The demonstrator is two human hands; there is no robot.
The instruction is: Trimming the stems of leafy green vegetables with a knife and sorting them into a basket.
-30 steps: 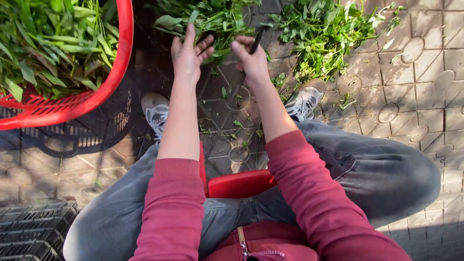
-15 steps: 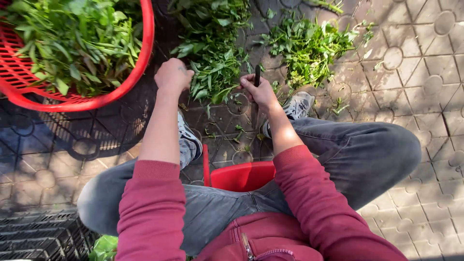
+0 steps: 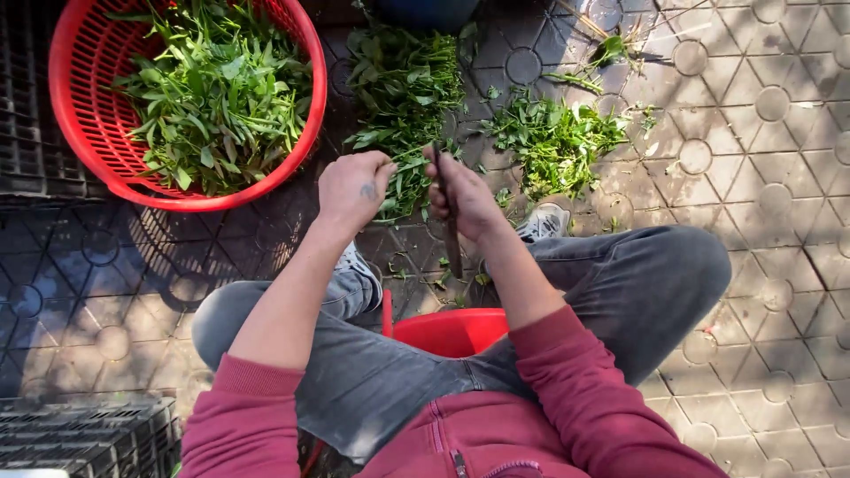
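Head view: we see our left hand (image 3: pixel 352 188) closed on a bunch of leafy green stems (image 3: pixel 403 177), which run from the fist toward the loose pile of greens (image 3: pixel 403 84) ahead on the paved floor (image 3: pixel 753 177). Our right hand (image 3: pixel 465 199) is wrapped around a dark knife (image 3: pixel 450 232), its long axis running roughly toward and away from us, the lower end pointing back at our knees. The hands sit close together, just apart. A smaller heap of greens (image 3: pixel 556 142) lies to the right, a red basket (image 3: pixel 71 133) full of leaves to the left, a red stool (image 3: pixel 447 332) beneath us.
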